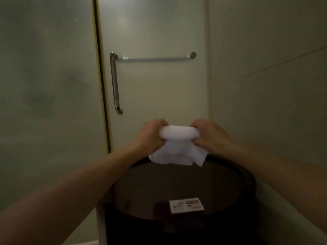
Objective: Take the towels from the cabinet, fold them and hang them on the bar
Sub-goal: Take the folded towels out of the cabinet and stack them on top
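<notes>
Closest to me is a dark, glossy round bench (141, 191) with a flat white WIFI card (186, 205) lying on top. Just past it, over the far rim, I've got the towel (177, 149). It's soft, white and fluffy, with the top edge bunched into a fat roll. My left grip (152, 135) and right grip (208, 137) are each curled tight around one end, and the loose corners hang down. Behind that, the smooth chrome bar (155, 59) runs across a frosted door (159, 94), with a vertical handle (114, 82) on the left.
</notes>
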